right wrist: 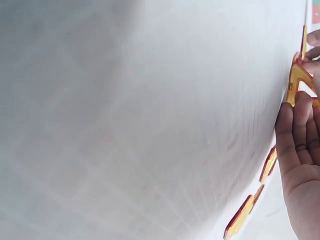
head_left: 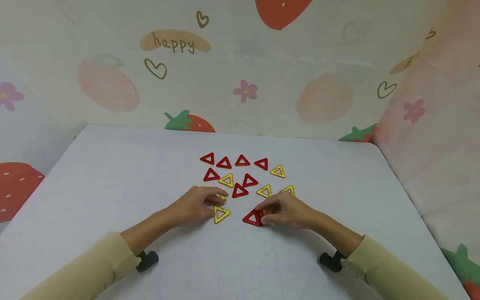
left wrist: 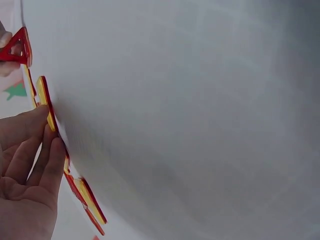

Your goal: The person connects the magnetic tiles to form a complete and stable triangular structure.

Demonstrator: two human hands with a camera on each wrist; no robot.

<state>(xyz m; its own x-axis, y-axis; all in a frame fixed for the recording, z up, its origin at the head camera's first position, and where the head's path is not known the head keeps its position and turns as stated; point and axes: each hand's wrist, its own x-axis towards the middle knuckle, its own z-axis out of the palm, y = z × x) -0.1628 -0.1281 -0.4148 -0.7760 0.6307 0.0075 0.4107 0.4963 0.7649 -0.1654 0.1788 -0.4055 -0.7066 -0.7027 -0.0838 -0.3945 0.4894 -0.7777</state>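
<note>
In the head view my left hand (head_left: 196,205) pinches a yellow triangle tile (head_left: 221,214) at its left side, just over the white table. Under those fingers, another yellow tile (head_left: 223,197) is mostly hidden. My right hand (head_left: 288,210) grips a red triangle tile (head_left: 252,218) by its right side; a second red edge shows beside the fingertips. The left wrist view has my left thumb and fingers (left wrist: 32,155) on the yellow tile (left wrist: 46,102), with the red tile (left wrist: 19,50) beyond. In the right wrist view, my right fingers (right wrist: 295,125) touch a tilted tile (right wrist: 294,82).
Beyond my hands, several red tiles (head_left: 242,161) and yellow tiles (head_left: 278,171) lie flat on the white table (head_left: 112,166). One yellow tile (head_left: 290,189) is partly behind my right hand. A printed cloth (head_left: 240,54) hangs behind the table.
</note>
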